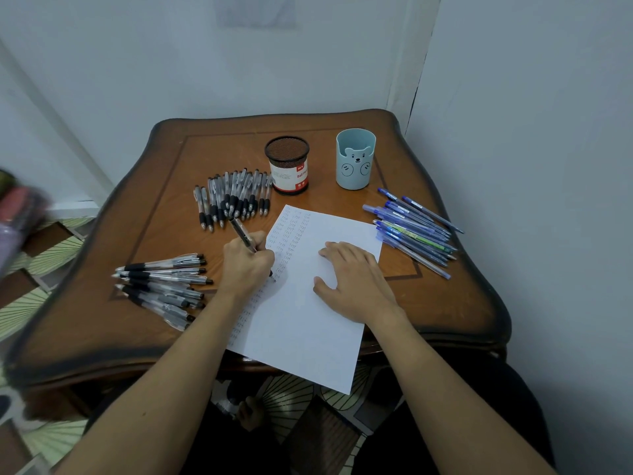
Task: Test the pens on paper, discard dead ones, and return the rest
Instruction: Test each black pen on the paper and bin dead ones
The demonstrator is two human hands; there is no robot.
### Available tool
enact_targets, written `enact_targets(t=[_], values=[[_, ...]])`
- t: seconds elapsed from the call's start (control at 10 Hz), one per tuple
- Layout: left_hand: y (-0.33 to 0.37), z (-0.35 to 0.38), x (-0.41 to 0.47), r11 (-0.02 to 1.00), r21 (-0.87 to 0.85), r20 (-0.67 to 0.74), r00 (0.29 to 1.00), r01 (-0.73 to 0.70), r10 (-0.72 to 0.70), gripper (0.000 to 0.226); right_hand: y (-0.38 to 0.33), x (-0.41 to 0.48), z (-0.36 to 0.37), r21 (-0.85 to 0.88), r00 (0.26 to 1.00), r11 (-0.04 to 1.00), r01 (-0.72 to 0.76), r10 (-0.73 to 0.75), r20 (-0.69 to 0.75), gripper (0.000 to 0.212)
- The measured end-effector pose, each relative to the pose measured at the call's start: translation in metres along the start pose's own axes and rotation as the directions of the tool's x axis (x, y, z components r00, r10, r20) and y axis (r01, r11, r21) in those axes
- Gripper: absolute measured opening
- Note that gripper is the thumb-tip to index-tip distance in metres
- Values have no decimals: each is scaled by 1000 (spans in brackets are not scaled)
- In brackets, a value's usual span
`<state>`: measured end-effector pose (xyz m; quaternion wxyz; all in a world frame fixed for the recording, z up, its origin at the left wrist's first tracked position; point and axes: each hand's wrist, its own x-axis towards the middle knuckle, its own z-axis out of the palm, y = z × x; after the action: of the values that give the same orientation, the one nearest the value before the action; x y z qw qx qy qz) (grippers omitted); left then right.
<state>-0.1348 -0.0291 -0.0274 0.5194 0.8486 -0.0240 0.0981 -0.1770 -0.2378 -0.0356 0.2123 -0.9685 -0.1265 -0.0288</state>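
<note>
With the left hand (pixel 248 265) pinching a black pen (pixel 241 233), tip on the paper (pixel 301 337), and the right hand (pixel 356 282) spread flat pinning it, reduced pressure could let this overhanging paper slide mid-stroke

Looks like a home corner: ornate dark-edged wooden table (pixel 164 186) against plain pale walls (pixel 239 73), green fan-patterned floor tiles (pixel 24 310), cute light-blue bear pen cup (pixel 355 159).
</note>
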Motion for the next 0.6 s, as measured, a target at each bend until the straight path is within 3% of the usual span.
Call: enact_targets(t=[0.4, 0.6], values=[[3, 2, -2, 1000, -8, 16, 999, 28, -28, 40, 0, 0, 1, 2, 1000, 1000, -3, 3, -5, 54], [-4, 1, 1, 1000, 8, 30, 999, -25, 25, 36, 0, 0, 0, -1, 1000, 1000, 1, -1, -14, 54]])
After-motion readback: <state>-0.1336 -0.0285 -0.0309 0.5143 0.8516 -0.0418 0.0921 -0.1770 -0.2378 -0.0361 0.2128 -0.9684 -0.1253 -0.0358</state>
